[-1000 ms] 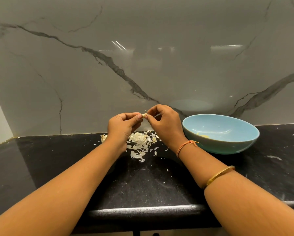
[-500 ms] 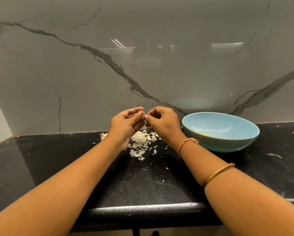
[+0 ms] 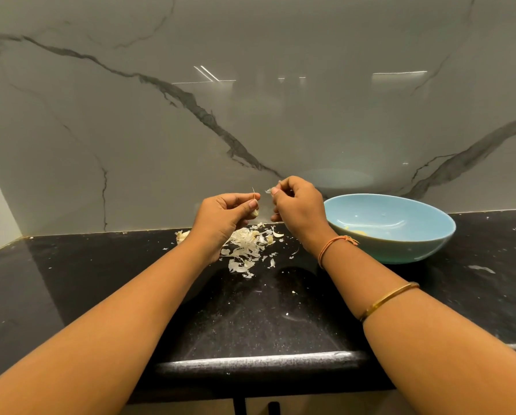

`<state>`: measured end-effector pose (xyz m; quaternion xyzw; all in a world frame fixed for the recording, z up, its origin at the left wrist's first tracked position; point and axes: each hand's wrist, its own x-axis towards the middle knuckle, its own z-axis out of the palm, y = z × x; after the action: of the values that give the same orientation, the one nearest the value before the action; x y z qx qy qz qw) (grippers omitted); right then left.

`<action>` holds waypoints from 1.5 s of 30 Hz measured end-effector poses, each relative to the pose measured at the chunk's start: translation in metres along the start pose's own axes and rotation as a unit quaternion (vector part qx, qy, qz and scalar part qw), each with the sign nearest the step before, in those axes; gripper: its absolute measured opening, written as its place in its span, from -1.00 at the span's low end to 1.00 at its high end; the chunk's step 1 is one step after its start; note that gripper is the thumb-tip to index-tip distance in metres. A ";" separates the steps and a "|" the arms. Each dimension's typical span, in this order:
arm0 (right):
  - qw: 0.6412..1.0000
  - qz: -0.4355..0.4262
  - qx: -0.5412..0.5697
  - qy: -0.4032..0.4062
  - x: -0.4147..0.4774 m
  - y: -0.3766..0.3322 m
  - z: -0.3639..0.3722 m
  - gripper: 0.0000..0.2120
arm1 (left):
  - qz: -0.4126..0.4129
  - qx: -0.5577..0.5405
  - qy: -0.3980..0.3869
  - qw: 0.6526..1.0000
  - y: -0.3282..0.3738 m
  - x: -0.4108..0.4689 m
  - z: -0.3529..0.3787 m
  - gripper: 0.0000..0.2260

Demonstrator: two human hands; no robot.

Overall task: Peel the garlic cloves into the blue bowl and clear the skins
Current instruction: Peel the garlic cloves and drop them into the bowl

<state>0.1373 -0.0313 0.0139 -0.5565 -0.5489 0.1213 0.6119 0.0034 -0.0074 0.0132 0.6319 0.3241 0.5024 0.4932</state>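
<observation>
L hand [image 3: 223, 217] is raised above the black counter [image 3: 250, 324], fingers curled, thumb and forefinger pinching a garlic clove [image 3: 254, 213]. A thin stem tip [image 3: 253, 191] sticks up above the thumb. R hand [image 3: 298, 211] is held just beside it, slightly higher and not touching. Its thumb and forefinger pinch a small scrap of skin [image 3: 269, 190], w/ the other fingers curled in. Both hands are over the rear of the counter, in front of the marble-look wall panel [image 3: 250, 115]. Below and btwn the hands lies a loose pile of skins [image 3: 247, 244], w/ stray flakes scattered toward the front edge. Another bit of garlic [image 3: 181, 236] rests on the counter at the wall, just L of the L wrist and partly hidden by it. The blue bowl [image 3: 400, 244] stands on the counter to the R of the R hand, near the wrist but apart from it. Pale yellow peeled cloves [image 3: 357, 233] lie at its bottom, partly hidden by the near rim. R forearm carries an orange thread band [image 3: 328, 250] at the wrist and a gold bangle [image 3: 388, 298] farther up.
</observation>
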 end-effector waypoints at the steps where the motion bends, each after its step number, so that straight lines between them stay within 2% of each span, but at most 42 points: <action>1: 1.000 0.007 0.002 0.016 0.001 0.001 0.000 -0.82 | -0.002 -0.003 0.000 1.000 0.000 0.000 0.000 -0.88; 3: 0.999 0.009 -0.026 0.018 0.002 0.003 0.001 -0.80 | -0.009 -0.023 0.006 1.000 0.000 0.000 -0.001 -0.89; 5: 0.998 0.010 -0.063 -0.018 -0.001 0.003 0.003 -0.76 | -0.016 -0.055 0.017 0.998 0.001 0.000 -0.002 -0.91; 8: 0.990 -0.008 -0.115 -0.076 -0.004 0.001 0.003 -0.86 | -0.030 -0.105 0.037 0.993 0.002 0.001 -0.003 -0.95; 10: 0.990 -0.024 -0.103 -0.093 -0.006 -0.001 0.002 -0.93 | -0.043 -0.143 0.052 0.987 0.003 0.001 -0.003 -0.96; 14: 0.993 -0.059 -0.059 -0.087 -0.008 -0.006 0.002 -0.93 | -0.062 -0.189 0.049 0.979 0.006 0.000 -0.003 -0.97; 22: 0.993 -0.079 -0.041 -0.076 -0.009 -0.007 0.001 -0.92 | -0.081 -0.180 0.045 0.979 0.008 -0.001 -0.002 -0.95; 32: 0.983 -0.144 -0.093 -0.069 -0.010 -0.007 0.004 -0.93 | -0.090 -0.206 0.043 0.973 0.009 -0.001 -0.002 -0.96; 45: 0.985 -0.105 -0.098 -0.101 -0.011 -0.008 0.006 -0.90 | -0.099 -0.204 0.064 0.972 0.006 0.000 -0.003 -0.94</action>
<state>0.1244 -0.0388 0.0132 -0.5381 -0.6722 0.0580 0.5052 0.0005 -0.0082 0.0195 0.4493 0.3066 0.5458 0.6373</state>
